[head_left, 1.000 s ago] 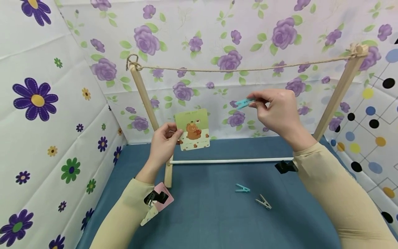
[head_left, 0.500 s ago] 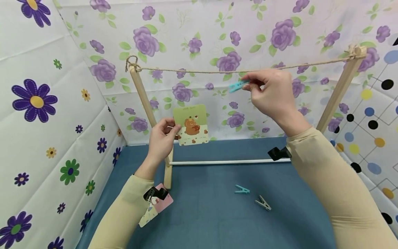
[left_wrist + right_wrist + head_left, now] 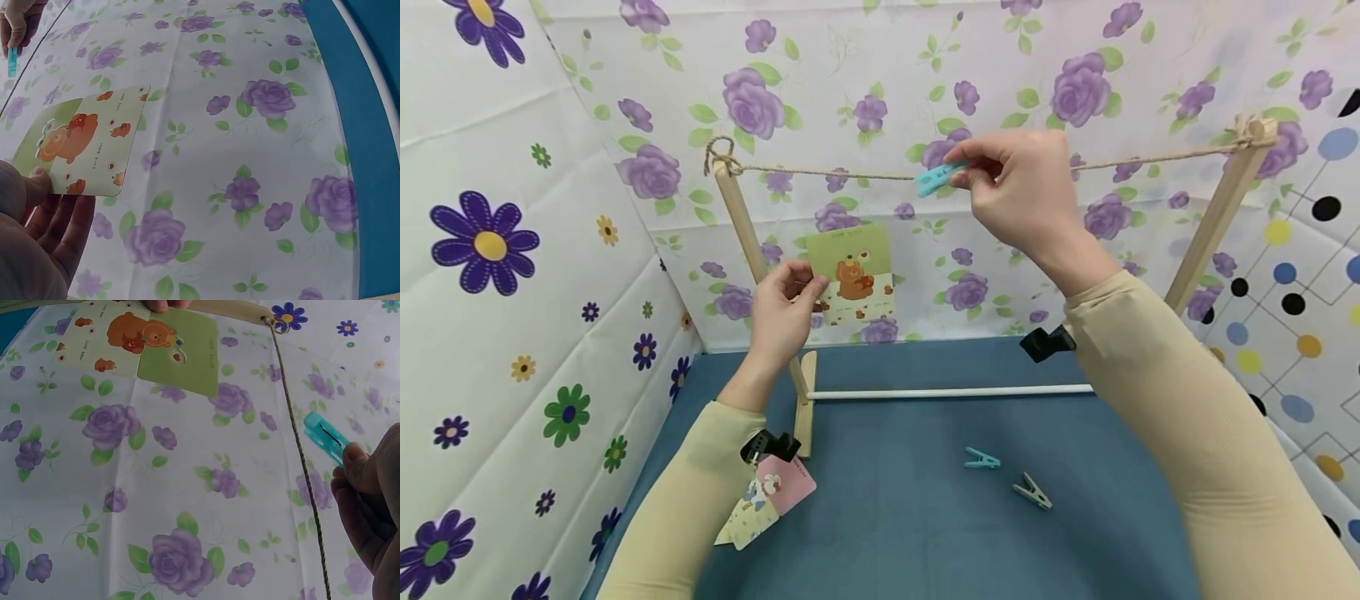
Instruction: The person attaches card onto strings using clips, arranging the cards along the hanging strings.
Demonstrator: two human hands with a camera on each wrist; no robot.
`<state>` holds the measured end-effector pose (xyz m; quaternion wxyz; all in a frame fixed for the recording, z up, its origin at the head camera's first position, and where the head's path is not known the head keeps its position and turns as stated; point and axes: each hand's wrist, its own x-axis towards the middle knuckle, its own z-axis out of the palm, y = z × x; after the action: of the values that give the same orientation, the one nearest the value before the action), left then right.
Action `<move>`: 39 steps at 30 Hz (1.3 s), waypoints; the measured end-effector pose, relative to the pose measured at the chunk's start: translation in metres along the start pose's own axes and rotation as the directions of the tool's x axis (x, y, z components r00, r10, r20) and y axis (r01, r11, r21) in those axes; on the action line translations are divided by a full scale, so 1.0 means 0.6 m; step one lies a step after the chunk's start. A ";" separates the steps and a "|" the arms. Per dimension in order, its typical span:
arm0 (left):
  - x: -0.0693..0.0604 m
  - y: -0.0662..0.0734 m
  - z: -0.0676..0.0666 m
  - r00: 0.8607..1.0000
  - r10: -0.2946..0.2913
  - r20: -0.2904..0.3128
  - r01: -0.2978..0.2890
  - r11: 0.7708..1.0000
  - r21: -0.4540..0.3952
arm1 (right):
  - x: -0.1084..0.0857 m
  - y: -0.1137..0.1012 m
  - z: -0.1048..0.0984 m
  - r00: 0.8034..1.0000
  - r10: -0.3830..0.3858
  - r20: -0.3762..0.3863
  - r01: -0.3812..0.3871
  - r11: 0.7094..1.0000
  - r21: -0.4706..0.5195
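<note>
In the head view, your left hand (image 3: 782, 312), left of center, pinches the green card (image 3: 852, 279) by its side edge, thumb on the front and fingers curled behind. The card is upright, slightly tilted, and hangs below the rope (image 3: 827, 173), apart from it.

Your right hand (image 3: 1026, 183), upper right of center, pinches a teal clothespin (image 3: 938, 177) between thumb and curled fingers. Its tip overlaps the rope in the head view, but the right wrist view shows them near each other with a gap.

The rope runs between 2 wooden posts (image 3: 741, 217). At lower center right lie 2 more clothespins, 1 teal peg (image 3: 982, 460) and 1 gray peg (image 3: 1032, 492). A pink card (image 3: 793, 487) lies at lower left, partly under your left sleeve (image 3: 700, 500) in view.
</note>
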<state>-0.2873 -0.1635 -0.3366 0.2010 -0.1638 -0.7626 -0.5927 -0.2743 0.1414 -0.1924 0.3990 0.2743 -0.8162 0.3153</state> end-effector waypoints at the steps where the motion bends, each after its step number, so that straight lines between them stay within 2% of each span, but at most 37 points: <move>1: 0.003 0.002 0.000 1.000 0.006 0.002 -0.006 1.000 0.000 | 0.003 -0.003 0.001 1.000 0.003 -0.001 -0.003 1.000 0.000; 9: 0.013 0.024 -0.002 0.999 0.051 -0.003 -0.051 0.998 0.024 | 0.022 -0.020 0.021 0.998 0.046 0.042 -0.047 0.999 0.016; 19: 0.022 0.039 -0.012 0.998 0.064 -0.009 -0.063 0.996 0.056 | 0.041 -0.037 0.036 0.995 0.070 0.070 -0.072 0.997 0.027; 25: 0.034 0.041 -0.013 0.998 0.062 -0.008 -0.062 0.997 0.047 | 0.053 -0.046 0.040 0.988 0.107 0.113 -0.110 0.994 0.020; 34: 0.045 0.050 -0.016 0.998 0.056 -0.006 -0.056 0.998 0.031 | 0.067 -0.049 0.050 0.987 0.098 0.126 -0.096 0.995 -0.016; 39: 0.050 0.053 -0.019 0.999 0.046 -0.014 -0.045 0.998 0.038 | 0.071 -0.053 0.058 0.981 0.119 0.154 -0.117 0.993 -0.022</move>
<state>-0.2962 -0.1664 -0.2923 0.2232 -0.1729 -0.7683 -0.5745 -0.2911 0.0869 -0.1645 0.3165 0.2467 -0.8615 0.3110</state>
